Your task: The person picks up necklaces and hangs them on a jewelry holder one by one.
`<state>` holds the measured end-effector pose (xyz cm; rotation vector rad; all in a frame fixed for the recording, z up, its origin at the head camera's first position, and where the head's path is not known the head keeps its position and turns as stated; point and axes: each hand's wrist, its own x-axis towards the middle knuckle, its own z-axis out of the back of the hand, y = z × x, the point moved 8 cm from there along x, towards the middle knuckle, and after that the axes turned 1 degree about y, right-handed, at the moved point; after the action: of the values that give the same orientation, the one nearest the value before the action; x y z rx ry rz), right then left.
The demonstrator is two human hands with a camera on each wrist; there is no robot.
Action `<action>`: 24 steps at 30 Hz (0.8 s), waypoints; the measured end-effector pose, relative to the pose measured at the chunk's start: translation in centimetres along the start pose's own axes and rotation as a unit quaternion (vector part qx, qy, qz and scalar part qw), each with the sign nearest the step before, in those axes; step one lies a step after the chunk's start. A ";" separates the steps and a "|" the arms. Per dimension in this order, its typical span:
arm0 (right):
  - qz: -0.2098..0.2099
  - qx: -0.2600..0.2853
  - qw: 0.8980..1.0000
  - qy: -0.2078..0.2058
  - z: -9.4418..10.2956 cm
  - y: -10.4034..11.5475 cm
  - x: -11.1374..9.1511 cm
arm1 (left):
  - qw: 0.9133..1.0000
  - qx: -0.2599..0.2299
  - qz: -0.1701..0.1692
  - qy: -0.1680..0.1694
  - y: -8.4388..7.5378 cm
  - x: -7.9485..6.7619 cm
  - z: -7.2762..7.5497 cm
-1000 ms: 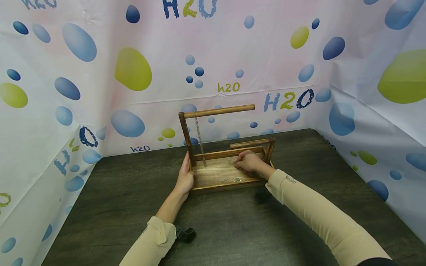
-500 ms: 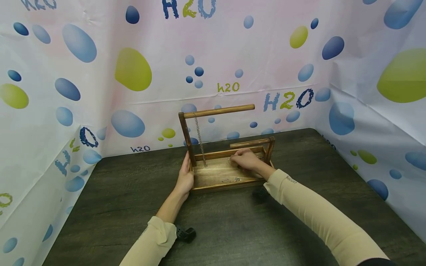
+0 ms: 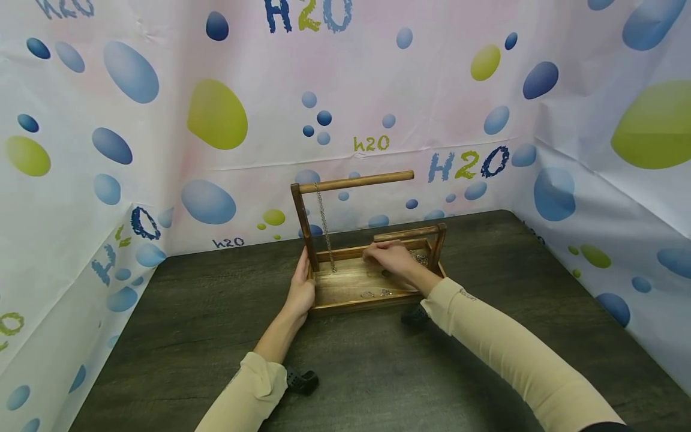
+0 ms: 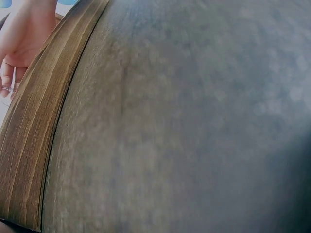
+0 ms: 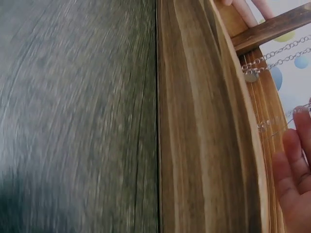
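Observation:
A wooden jewelry stand (image 3: pixel 356 180) with a shallow tray base and two bars stands on the table. My left hand (image 3: pixel 299 294) holds the tray's left end, its fingers reaching up along the post. Over the tray floor, my right hand (image 3: pixel 390 258) pinches a thin silver chain (image 5: pixel 266 125), seen best in the right wrist view; its far end is hidden. Another silver chain (image 3: pixel 326 228) hangs from the upper bar near the left post. Small silver jewelry pieces (image 3: pixel 367 294) lie along the tray's front, and more jewelry (image 3: pixel 420 258) sits at its right end.
A lower bar (image 3: pixel 405 233) juts left from the short right post, just behind my right hand. The dark wooden table (image 3: pixel 345 372) spreads out around the stand. A patterned curtain (image 3: pixel 243 180) hangs behind and along both sides. Black straps (image 3: pixel 302 381) are under the wrists.
My right hand has slid left across the tray, away from the right post, uncovering more jewelry at the right end. My left hand has stayed on the tray's left end.

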<state>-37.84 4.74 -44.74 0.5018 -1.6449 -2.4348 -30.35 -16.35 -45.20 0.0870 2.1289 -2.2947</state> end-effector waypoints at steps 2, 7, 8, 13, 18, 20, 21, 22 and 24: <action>0.005 0.018 1.000 0.004 -0.3 0.3 -0.1 | 1.000 0.000 -0.003 -0.003 0.9 0.6 0.2; 0.009 0.075 0.997 0.010 -1.0 0.6 0.1 | 1.000 0.002 -0.014 -0.014 1.5 0.9 0.2; 0.006 0.090 0.996 0.010 -1.1 0.6 0.1 | 1.000 0.002 -0.014 -0.016 1.5 0.9 0.2; 0.004 0.143 0.990 0.019 -1.8 1.0 -0.1 | 1.000 -0.002 -0.018 -0.024 1.4 0.8 0.2; -0.001 0.167 0.986 0.024 -2.5 1.5 -0.2 | 1.000 -0.002 -0.019 -0.024 1.2 0.8 0.1; 0.002 0.179 0.984 0.025 -2.9 1.8 -0.1 | 1.000 -0.001 -0.019 -0.024 1.2 0.8 0.1; 0.002 0.185 0.982 0.025 -3.0 1.9 -0.1 | 1.000 -0.001 -0.018 -0.024 1.2 0.8 0.2; 0.003 0.190 0.981 0.028 -3.2 2.0 0.0 | 1.000 -0.001 -0.017 -0.024 1.2 0.8 0.2; 0.004 0.202 0.979 0.036 -3.6 2.2 -0.1 | 1.000 -0.001 -0.018 -0.024 1.2 0.8 0.2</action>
<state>-36.59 0.77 -43.92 0.6262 -2.1095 -2.0474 -31.12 -16.58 -46.44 -0.0064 2.1264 -2.2890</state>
